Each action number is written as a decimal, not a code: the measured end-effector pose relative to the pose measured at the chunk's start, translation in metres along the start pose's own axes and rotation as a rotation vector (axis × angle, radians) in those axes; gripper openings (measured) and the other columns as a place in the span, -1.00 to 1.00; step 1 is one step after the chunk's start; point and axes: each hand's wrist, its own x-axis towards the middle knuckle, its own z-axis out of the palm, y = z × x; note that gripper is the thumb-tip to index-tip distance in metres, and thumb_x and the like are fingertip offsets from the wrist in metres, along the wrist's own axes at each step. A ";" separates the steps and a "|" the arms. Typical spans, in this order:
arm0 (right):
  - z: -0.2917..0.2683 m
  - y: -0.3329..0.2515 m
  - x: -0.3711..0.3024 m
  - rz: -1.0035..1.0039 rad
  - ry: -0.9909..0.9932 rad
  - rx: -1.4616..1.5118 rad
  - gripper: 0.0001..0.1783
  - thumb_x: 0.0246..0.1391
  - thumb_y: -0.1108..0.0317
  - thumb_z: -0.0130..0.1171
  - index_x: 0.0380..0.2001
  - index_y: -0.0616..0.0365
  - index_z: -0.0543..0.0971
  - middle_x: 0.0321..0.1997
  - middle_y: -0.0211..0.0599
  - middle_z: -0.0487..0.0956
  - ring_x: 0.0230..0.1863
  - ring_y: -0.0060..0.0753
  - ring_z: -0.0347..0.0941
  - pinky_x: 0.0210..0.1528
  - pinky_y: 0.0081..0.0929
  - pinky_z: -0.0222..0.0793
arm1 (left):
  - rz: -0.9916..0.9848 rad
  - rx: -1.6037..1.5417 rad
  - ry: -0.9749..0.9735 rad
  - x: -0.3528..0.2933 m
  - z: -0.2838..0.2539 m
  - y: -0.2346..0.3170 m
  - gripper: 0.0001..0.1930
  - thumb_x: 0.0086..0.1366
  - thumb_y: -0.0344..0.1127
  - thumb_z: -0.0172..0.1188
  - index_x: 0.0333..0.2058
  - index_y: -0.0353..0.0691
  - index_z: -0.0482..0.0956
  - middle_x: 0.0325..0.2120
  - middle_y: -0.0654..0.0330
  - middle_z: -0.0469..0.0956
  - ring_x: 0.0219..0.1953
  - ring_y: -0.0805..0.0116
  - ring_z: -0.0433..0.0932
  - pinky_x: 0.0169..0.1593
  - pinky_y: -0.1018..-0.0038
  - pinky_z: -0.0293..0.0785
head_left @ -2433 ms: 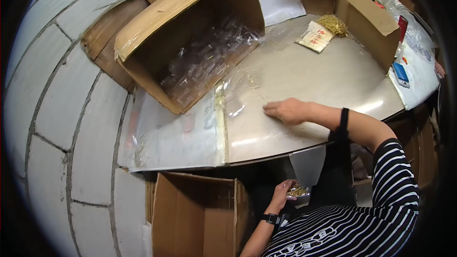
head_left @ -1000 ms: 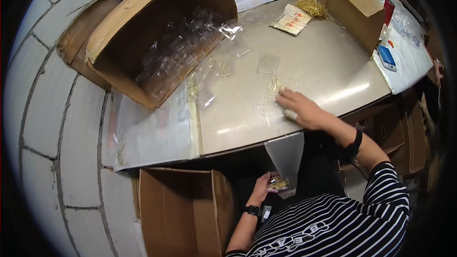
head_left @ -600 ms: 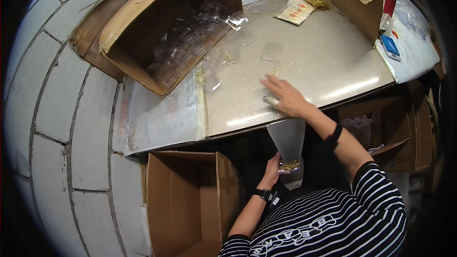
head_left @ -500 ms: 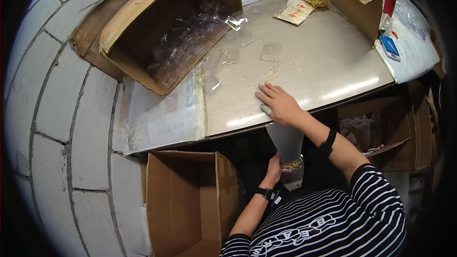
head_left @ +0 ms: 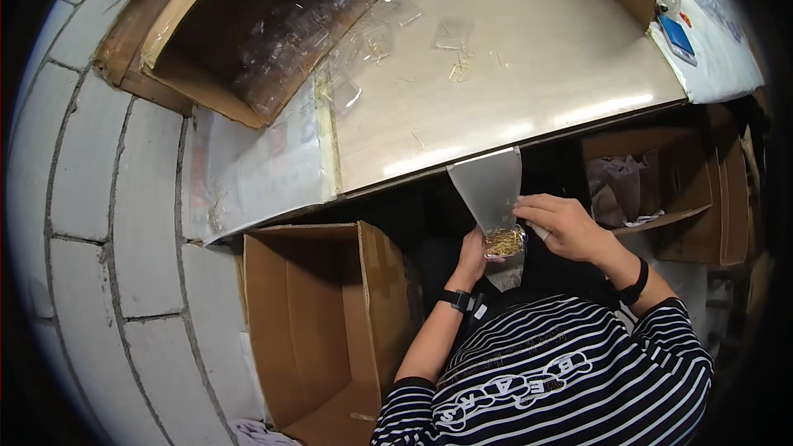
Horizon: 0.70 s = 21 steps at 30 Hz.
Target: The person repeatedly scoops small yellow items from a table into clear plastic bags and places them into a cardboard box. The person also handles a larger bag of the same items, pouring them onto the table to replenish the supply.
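A metal chute (head_left: 489, 186) slopes from the table's front edge toward my lap. At its lower end sits a small clear plastic box (head_left: 505, 254) heaped with thin gold wire pieces (head_left: 505, 241). My left hand (head_left: 472, 258) grips the box from its left side, the fingers partly hidden. Just right of the chute is my right hand (head_left: 563, 227), its fingers stretched out and the thumb apart, with a pale cover on the thumb. It appears to hold nothing. A few gold wire pieces (head_left: 458, 70) lie loose on the tabletop (head_left: 529, 87).
A tipped cardboard box (head_left: 198, 33) of clear plastic cases (head_left: 301, 29) lies at the table's far left. An open cardboard box (head_left: 318, 322) stands left of my legs, another (head_left: 698, 173) under the table's right. A blue device (head_left: 677, 37) lies far right.
My right hand has left the tabletop and come down beside the chute. Loose wire pieces near the table's front are fewer. The view has shifted slightly.
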 end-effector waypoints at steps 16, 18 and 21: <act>0.032 0.007 -0.022 0.125 -0.018 0.262 -0.67 0.04 0.44 0.11 -0.09 0.29 0.48 -0.13 0.00 0.53 -0.08 0.00 0.47 -0.06 -0.27 0.41 | 0.132 0.029 -0.085 -0.074 -0.005 0.046 -0.67 0.36 -0.15 -0.05 -0.16 -0.33 0.49 -0.36 0.16 0.57 -0.44 0.48 0.60 -0.56 0.63 0.57; 0.038 0.000 -0.014 0.068 0.010 0.246 -0.58 0.07 0.39 0.10 0.02 0.28 0.40 0.02 0.05 0.46 0.06 0.04 0.39 0.05 -0.28 0.36 | 0.209 0.082 0.014 -0.083 0.014 0.066 -0.64 0.39 -0.13 -0.11 -0.14 -0.34 0.47 -0.36 0.16 0.57 -0.44 0.46 0.60 -0.55 0.61 0.58; 0.040 -0.025 0.006 -0.069 0.020 -0.024 -0.54 0.05 0.31 0.13 0.04 0.22 0.41 0.12 -0.08 0.41 0.22 -0.06 0.25 0.24 -0.19 0.16 | 0.285 -0.006 0.025 -0.089 0.033 0.082 -0.60 0.41 -0.10 -0.18 -0.11 -0.36 0.44 -0.34 0.13 0.57 -0.43 0.44 0.61 -0.54 0.58 0.59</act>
